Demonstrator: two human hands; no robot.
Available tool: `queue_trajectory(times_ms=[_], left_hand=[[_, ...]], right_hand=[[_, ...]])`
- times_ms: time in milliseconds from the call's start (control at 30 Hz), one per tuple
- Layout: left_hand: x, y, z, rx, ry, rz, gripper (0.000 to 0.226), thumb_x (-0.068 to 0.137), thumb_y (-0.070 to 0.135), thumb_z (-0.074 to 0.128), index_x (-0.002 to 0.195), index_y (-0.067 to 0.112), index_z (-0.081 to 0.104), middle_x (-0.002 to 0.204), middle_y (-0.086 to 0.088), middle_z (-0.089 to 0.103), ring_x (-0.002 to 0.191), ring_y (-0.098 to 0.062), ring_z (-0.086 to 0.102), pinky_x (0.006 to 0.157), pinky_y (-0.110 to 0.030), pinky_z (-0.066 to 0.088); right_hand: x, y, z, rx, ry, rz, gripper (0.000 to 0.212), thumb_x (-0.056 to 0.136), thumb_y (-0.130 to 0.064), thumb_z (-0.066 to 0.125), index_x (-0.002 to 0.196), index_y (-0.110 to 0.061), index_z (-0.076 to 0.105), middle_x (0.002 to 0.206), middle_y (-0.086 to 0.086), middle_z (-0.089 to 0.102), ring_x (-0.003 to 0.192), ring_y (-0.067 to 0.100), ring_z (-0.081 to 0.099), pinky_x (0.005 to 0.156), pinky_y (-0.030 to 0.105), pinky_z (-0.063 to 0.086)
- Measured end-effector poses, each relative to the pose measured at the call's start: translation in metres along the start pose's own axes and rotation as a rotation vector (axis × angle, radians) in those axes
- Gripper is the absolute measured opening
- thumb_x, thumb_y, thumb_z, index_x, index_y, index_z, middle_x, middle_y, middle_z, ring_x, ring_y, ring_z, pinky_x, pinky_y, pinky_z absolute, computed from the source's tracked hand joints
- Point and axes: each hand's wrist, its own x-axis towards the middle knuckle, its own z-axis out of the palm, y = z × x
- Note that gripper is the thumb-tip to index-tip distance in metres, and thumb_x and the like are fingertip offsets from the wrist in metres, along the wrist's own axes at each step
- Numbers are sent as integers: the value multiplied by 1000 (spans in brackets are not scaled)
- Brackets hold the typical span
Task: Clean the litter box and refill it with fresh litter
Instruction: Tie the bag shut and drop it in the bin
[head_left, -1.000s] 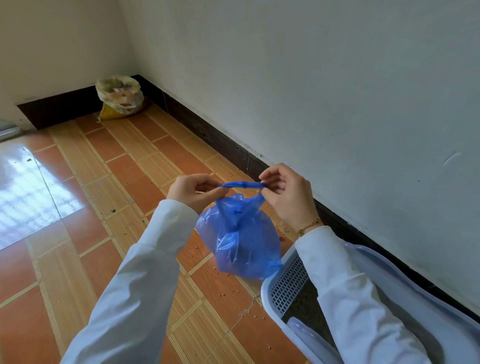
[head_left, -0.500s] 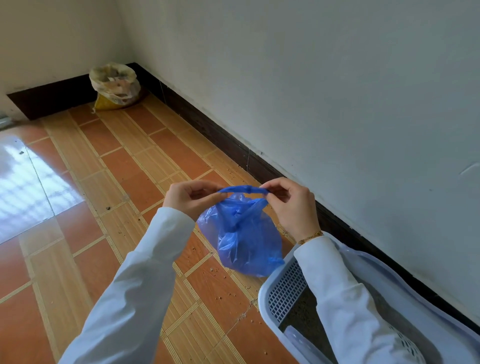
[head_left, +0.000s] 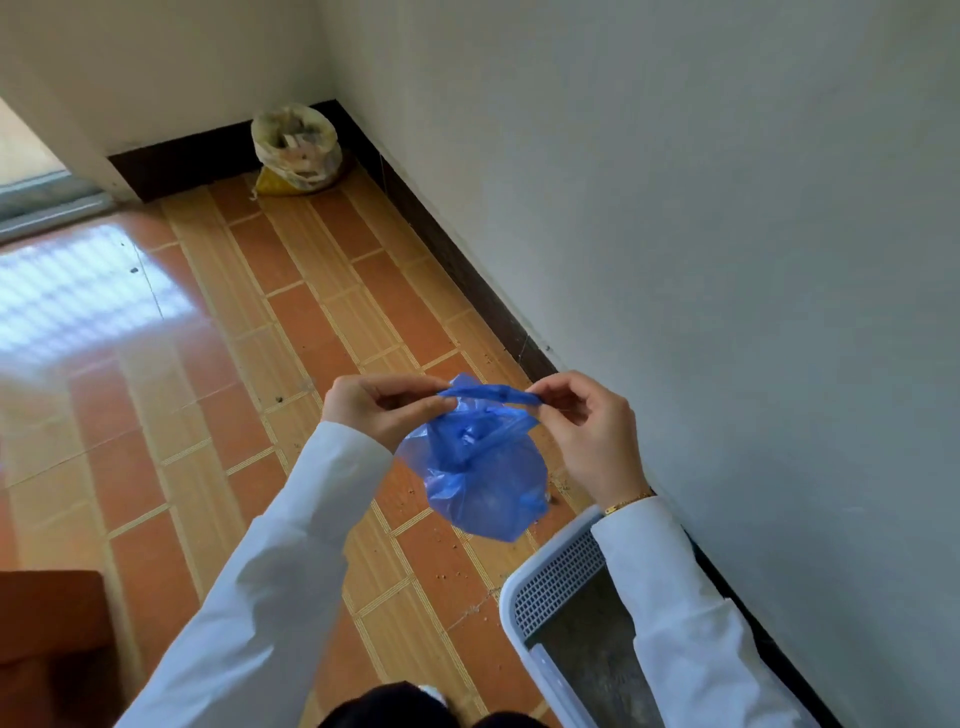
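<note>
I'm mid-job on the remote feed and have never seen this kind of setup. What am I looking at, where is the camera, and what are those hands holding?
There is no machine here. One wide-angle camera sits on a person's head and looks down at their two bare hands. The left hand and right hand each pinch one end of the twisted top of a blue plastic bag, which hangs in the air between them, above the floor. At the lower right is the white litter box, with a mesh grid and dark litter inside. Crumbs of litter dot the orange tiled floor. A filled pale sack stands in the far corner.
</note>
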Motion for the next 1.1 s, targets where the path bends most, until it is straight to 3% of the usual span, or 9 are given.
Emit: queue_trajectory(times_ms=[233, 367, 500, 600, 833, 933, 1100], left_hand=[[-46, 159, -61, -34, 56, -20, 14, 66, 17, 81, 78, 24, 77, 76, 5, 75, 76, -9, 70, 68, -13, 51], [-84, 258, -101, -49, 43, -30, 25, 67, 9, 80, 69, 33, 76, 73, 9, 74, 71, -4, 69, 66, -12, 50], [-128, 346, -133, -63, 48, -48, 20, 67, 4, 79, 74, 23, 76, 72, 8, 74, 69, -3, 68, 67, -13, 50], [-161, 404, -152, -65, 57, -53, 25, 67, 2, 79, 70, 27, 76, 72, 6, 74, 68, -5, 67, 70, -16, 52], [-219, 506, -176, -46, 57, 15, 35, 69, 1, 78, 64, 35, 75, 68, 11, 73, 66, -3, 66, 68, -14, 51], [-236, 532, -180, -63, 84, 44, 29, 68, 1, 78, 68, 29, 74, 68, 9, 73, 65, -5, 66, 69, -17, 52], [-261, 548, -179, -15, 126, 90, 36, 68, 2, 78, 63, 38, 74, 67, 12, 72, 62, -4, 65, 67, -15, 52]], right_hand=[[-22, -163, -59, 31, -55, -57, 17, 81, -6, 70, 86, -22, 68, 83, -12, 70, 78, 6, 66, 71, 15, 53], [-49, -267, -101, 36, -97, -82, 19, 81, -7, 70, 85, -26, 67, 81, -14, 70, 77, 3, 66, 69, 11, 51], [-80, -360, -139, 63, -112, -114, 24, 82, -4, 69, 81, -28, 65, 78, -20, 69, 77, 0, 65, 66, 7, 49], [-104, -418, -166, 72, -129, -124, 28, 82, -5, 69, 80, -32, 64, 75, -22, 68, 78, 0, 66, 66, 7, 49], [-151, -509, -223, 85, -156, -147, 17, 83, -19, 70, 87, -33, 63, 84, -17, 69, 78, -1, 65, 71, 8, 51], [-164, -527, -237, 104, -137, -164, 14, 82, -17, 72, 89, -27, 66, 85, -12, 71, 79, 4, 67, 74, 13, 53], [-183, -543, -250, 131, -111, -222, 20, 81, -16, 72, 84, -33, 63, 81, -19, 69, 78, 0, 66, 69, 7, 49]])
